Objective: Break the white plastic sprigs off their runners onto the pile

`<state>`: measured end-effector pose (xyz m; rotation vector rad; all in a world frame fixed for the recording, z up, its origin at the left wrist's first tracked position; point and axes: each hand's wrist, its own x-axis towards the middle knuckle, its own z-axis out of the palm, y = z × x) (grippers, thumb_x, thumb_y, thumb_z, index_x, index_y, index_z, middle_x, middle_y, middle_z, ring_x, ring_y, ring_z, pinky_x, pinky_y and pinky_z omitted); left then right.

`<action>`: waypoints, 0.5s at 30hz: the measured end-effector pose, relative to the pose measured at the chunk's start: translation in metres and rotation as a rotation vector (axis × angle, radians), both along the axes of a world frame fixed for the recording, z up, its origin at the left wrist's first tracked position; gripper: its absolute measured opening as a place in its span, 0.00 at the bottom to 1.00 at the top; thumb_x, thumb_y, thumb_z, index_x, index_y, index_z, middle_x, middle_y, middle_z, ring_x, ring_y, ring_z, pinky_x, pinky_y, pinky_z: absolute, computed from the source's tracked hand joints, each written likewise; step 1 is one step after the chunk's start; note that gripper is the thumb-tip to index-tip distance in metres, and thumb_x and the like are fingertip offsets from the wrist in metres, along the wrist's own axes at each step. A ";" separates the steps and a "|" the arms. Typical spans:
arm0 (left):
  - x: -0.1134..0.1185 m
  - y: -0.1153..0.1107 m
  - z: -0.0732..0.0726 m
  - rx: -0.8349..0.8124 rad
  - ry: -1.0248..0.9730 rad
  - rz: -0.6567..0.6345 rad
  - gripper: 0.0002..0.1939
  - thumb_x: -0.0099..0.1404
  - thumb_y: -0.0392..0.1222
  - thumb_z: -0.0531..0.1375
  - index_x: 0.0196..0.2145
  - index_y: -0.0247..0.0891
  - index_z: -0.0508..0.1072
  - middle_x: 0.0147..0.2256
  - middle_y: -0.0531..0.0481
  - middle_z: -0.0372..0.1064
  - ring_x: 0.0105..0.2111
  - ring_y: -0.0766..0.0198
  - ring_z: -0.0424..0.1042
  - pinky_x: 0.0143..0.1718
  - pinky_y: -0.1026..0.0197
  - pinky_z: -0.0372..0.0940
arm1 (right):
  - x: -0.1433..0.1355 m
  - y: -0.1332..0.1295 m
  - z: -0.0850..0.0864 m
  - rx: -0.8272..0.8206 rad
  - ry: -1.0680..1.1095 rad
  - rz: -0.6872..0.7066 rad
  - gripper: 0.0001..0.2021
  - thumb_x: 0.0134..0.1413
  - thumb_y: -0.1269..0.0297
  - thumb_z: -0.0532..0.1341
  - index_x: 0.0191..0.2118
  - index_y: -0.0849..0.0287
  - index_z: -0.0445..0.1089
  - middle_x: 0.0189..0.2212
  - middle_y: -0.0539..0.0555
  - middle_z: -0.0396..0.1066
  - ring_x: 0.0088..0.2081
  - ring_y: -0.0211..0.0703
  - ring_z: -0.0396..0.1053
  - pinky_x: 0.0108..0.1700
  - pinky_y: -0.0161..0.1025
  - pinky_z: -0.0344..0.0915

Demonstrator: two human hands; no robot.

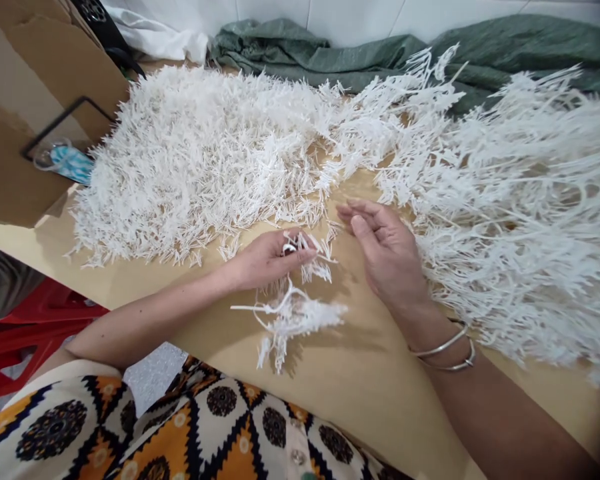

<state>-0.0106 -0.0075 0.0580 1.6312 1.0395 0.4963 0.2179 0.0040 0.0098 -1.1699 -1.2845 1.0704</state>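
Observation:
My left hand [270,259] is closed around a white, thin-branched plastic sprig [300,320], which hangs below the fingers over the table. Short white prongs stick out past the thumb and fingertips. To its right, my right hand [393,257] is raised with loosely bent fingers and the thumb apart, and nothing shows in it. A wide heap of small white plastic pieces [195,160] lies beyond my left hand. Longer white branched plastic strands [520,220] are piled beside and beyond my right hand.
The tan tabletop [360,393] runs under everything. A cardboard box [25,100] stands at the left, with a blue-and-white object [73,163] by it. Green cloth [305,53] lies along the tiled wall. Red stools [45,327] stand below the table's left edge.

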 end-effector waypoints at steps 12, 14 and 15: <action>0.003 0.005 -0.007 0.048 -0.067 0.094 0.19 0.75 0.57 0.58 0.33 0.39 0.69 0.24 0.57 0.63 0.24 0.72 0.63 0.25 0.67 0.60 | -0.008 -0.011 0.012 0.030 -0.222 0.208 0.05 0.65 0.59 0.67 0.38 0.52 0.76 0.42 0.52 0.80 0.44 0.44 0.77 0.51 0.47 0.73; 0.002 0.005 -0.009 0.089 -0.047 0.062 0.21 0.76 0.56 0.56 0.31 0.39 0.67 0.25 0.56 0.63 0.25 0.71 0.64 0.27 0.66 0.62 | -0.008 -0.012 0.010 0.015 -0.218 0.157 0.06 0.66 0.59 0.66 0.37 0.52 0.74 0.39 0.50 0.79 0.39 0.41 0.74 0.44 0.43 0.72; 0.002 0.005 -0.010 0.117 -0.034 0.055 0.21 0.77 0.56 0.56 0.31 0.39 0.67 0.26 0.56 0.62 0.25 0.71 0.64 0.27 0.65 0.62 | -0.008 -0.012 0.009 0.012 -0.229 0.136 0.06 0.66 0.59 0.65 0.37 0.52 0.73 0.37 0.50 0.78 0.36 0.40 0.73 0.41 0.41 0.70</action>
